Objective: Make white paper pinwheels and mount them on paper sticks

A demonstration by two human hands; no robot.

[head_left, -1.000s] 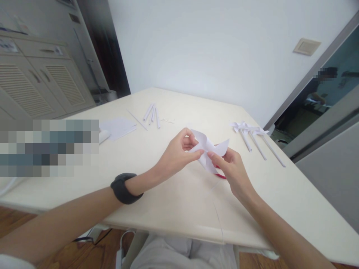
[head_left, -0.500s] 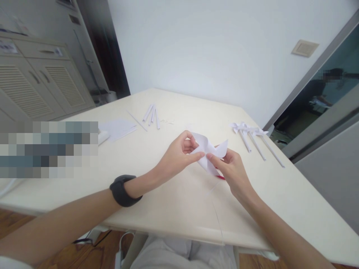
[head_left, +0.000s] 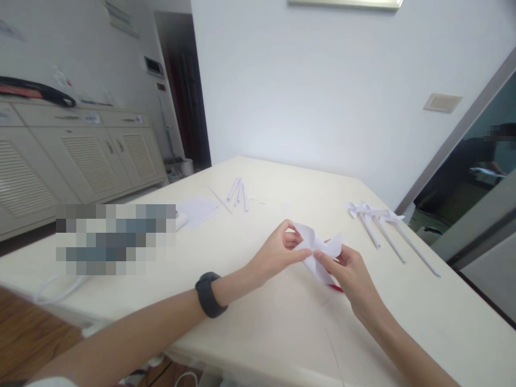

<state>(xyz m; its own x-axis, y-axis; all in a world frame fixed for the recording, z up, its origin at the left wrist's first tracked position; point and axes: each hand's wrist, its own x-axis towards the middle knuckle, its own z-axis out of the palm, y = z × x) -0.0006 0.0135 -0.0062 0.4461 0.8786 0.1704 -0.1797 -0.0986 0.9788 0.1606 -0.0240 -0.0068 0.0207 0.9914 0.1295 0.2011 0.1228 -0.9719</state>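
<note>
Cream-coloured table (head_left: 258,322) takes up most of the lower frame, with louvred cabinets (head_left: 80,156) off at the left. Right around lower centre, the folded white paper (head_left: 320,247) is held just above the tabletop between both hands. The left hand (head_left: 278,252), black wristband (head_left: 209,294) behind it, pinches the paper's left side with thumb and forefinger. The right hand (head_left: 350,274) is closed on the lower right part, so the paper sits directly between the two grips, its long side running roughly left to right with one flap pointing down. Neither hand is really nearer, both are on it. Something red (head_left: 336,288) peeks out under the right hand, can't tell what. Finished paper pinwheels (head_left: 374,215) lie at the right, rolled paper sticks (head_left: 237,191) and flat sheets (head_left: 197,209) toward upper left. Compared with a second ago the grips look the same; mostly the view has swung up, so hands and paper sit lower and further right, and more wall shows.
</note>
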